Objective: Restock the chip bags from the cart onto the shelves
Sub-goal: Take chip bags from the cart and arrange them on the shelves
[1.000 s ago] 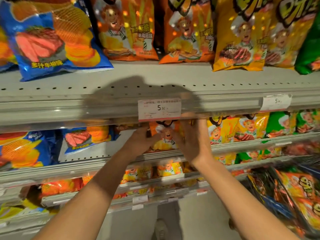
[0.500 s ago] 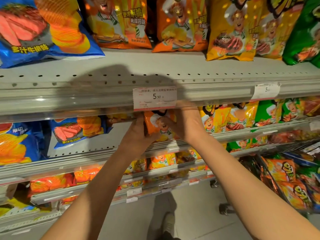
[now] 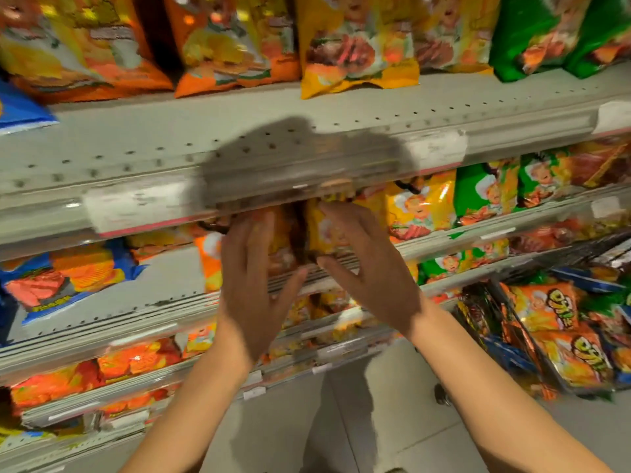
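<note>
Now | bag: yellow chip bag (image 3: 327,230) upright on second shelf (image 3: 444,238), directly ahead of both hands, nearer the right | right hand (image 3: 368,268): fingers spread, touching bag's front | left hand (image 3: 252,278): fingers straight, against orange bag (image 3: 208,257) | arms: both raised forward

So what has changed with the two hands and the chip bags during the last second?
Both hands have let go: the left hand and right hand now spread open in front of the orange foil chip bag and yellow foil chip bag. The bags stay on the grey metal shelf.
</note>
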The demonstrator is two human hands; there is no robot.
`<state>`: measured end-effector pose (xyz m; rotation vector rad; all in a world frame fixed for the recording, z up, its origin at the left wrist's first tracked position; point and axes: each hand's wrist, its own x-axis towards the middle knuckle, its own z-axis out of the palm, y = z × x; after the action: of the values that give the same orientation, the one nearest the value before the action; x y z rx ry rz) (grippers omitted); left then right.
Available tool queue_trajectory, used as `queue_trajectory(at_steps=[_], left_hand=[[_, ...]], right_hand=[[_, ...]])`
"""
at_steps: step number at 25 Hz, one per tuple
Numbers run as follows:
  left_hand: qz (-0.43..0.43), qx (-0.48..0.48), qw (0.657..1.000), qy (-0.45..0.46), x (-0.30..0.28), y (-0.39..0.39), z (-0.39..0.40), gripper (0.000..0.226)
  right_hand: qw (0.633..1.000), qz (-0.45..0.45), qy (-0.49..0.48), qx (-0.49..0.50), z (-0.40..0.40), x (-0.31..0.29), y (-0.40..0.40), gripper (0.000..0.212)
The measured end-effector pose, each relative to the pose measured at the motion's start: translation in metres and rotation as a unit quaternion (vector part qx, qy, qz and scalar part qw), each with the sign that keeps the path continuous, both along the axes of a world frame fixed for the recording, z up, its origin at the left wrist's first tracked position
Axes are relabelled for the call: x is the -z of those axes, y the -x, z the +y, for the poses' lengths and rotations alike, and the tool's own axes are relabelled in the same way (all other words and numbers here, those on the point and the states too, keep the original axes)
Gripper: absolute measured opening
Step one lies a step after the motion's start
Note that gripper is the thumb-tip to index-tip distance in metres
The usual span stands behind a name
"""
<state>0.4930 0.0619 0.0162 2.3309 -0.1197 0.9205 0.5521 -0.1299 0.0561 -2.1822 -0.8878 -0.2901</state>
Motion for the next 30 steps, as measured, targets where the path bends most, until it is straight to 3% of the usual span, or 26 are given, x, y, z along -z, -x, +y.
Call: queue_trajectory(at_steps=[4,8,11,15,22,26,30], left_hand=[[0.038,0.136,0.99,-0.022,0.009,-0.032,-0.133,0.059],[0.108,0.232,0.966,-0.021,0.036,-0.057,-0.262,0.059],[0.182,0.307,0.934,-0.02,0.052,-0.077,-0.351,0.057],[0.248,0.391,0.882,-0.085,0.071,-0.105,-0.451,0.052],[0.3,0.486,0.803,-0.171,0.113,-0.172,-0.575,0.055],[0.432,0.497,0.724,-0.207,0.158,-0.224,-0.619,0.065],[0.472,0.485,0.683,-0.273,0.195,-0.279,-0.642,0.065]], right_hand=[[0.995,0.06,-0.027,0.078,-0.117,0.016,-0.003,0.063],[0.97,0.144,-0.013,0.196,-0.262,0.053,0.009,0.065],[0.929,0.231,0.023,0.288,-0.362,0.078,0.026,0.07],[0.868,0.305,-0.008,0.391,-0.457,0.1,0.053,0.074],[0.768,0.393,-0.103,0.495,-0.547,0.133,0.071,0.07],[0.699,0.431,-0.157,0.549,-0.585,0.15,0.04,0.076],[0.65,0.451,-0.187,0.582,-0.619,0.161,-0.012,0.074]])
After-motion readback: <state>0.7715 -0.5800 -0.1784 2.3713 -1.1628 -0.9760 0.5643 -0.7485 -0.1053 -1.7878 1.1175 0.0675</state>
